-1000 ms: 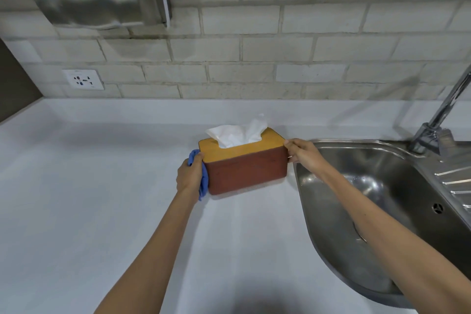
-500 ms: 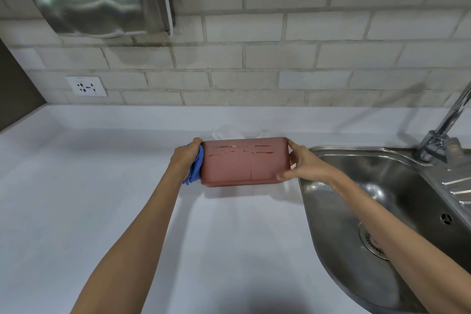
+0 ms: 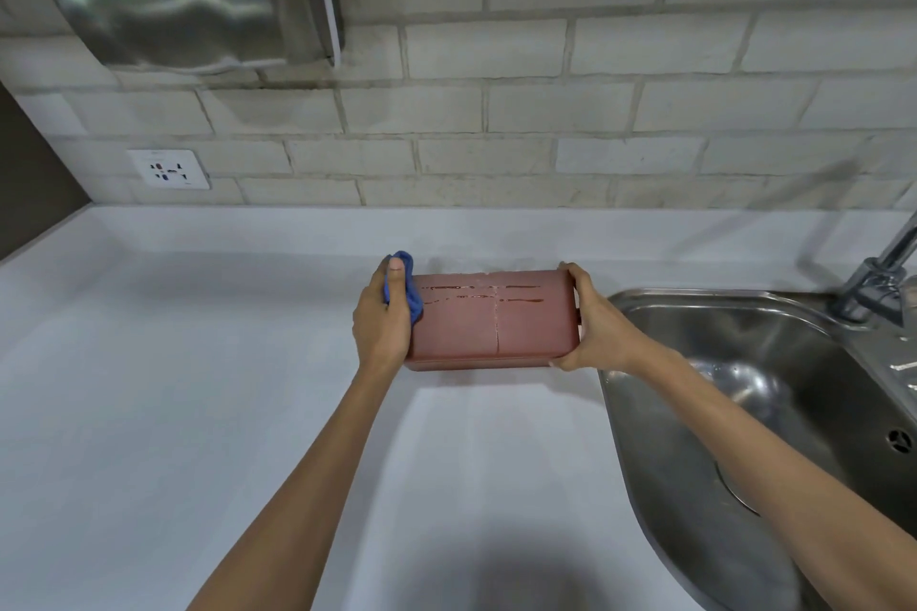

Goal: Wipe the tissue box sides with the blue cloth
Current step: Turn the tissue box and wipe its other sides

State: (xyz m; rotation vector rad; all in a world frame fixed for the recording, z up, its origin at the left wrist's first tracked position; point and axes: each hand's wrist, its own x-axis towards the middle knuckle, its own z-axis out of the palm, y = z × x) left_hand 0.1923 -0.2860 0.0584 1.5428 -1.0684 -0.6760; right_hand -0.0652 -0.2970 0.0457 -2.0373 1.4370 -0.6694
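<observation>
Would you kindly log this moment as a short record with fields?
surface: white counter
tissue box: tipped up, reddish face with slits toward the camera
blue cloth: pressed to the box's left end
left hand: grip closed on cloth
right hand: grip on the box's right end
sink: right of the box

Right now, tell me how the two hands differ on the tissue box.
The left hand presses a bunched blue cloth against the tissue box; the right hand is bare. The left hand covers the box's left end, the right hand grips its right end, nearer the sink. Both hold the box tipped.
</observation>
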